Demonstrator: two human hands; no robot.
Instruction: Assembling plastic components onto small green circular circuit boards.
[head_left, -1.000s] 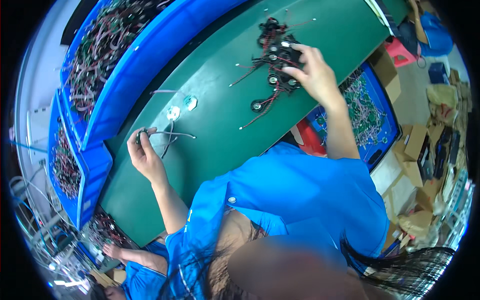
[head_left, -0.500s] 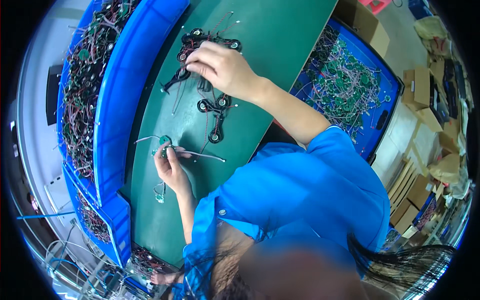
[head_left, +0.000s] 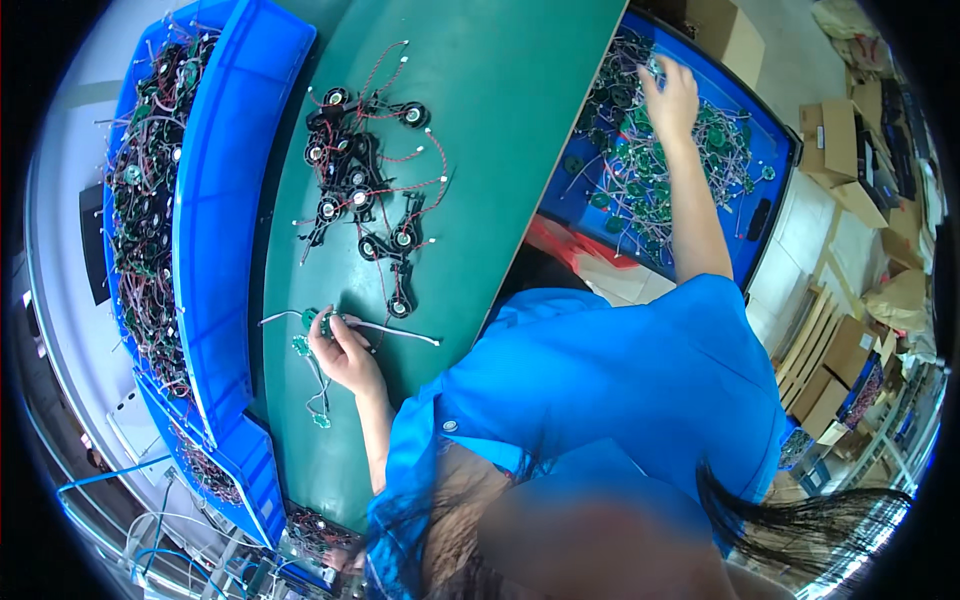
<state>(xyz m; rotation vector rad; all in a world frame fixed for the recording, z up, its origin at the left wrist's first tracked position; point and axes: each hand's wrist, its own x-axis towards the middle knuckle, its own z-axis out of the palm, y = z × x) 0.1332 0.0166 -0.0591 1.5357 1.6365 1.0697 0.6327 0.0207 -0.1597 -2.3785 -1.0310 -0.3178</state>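
My left hand (head_left: pixel 348 358) is closed in a pinch on a small green circuit board (head_left: pixel 311 318) above the green table. White-grey wires stick out to both sides of it, and another green board (head_left: pixel 321 421) dangles below on its wires. My right hand (head_left: pixel 674 103) reaches over the far end of a blue bin (head_left: pixel 768 215), thumb and fingers apart among heaped green boards and wires (head_left: pixel 655 190). Black plastic holders with round metal-centred parts and red-black twisted wires (head_left: pixel 358 180) lie in a loose cluster on the table.
A long blue bin (head_left: pixel 225 200) filled with wired black and green parts lines the table's left side, with a smaller blue bin (head_left: pixel 240 450) nearer me. Cardboard boxes (head_left: pixel 840 150) stand on the floor at right. A red bag (head_left: pixel 575 243) hangs by the table edge (head_left: pixel 530 225).
My right hand has left the black parts on the table and moved right, over the bin of green boards. My left hand still holds its board, slightly lower in the picture.
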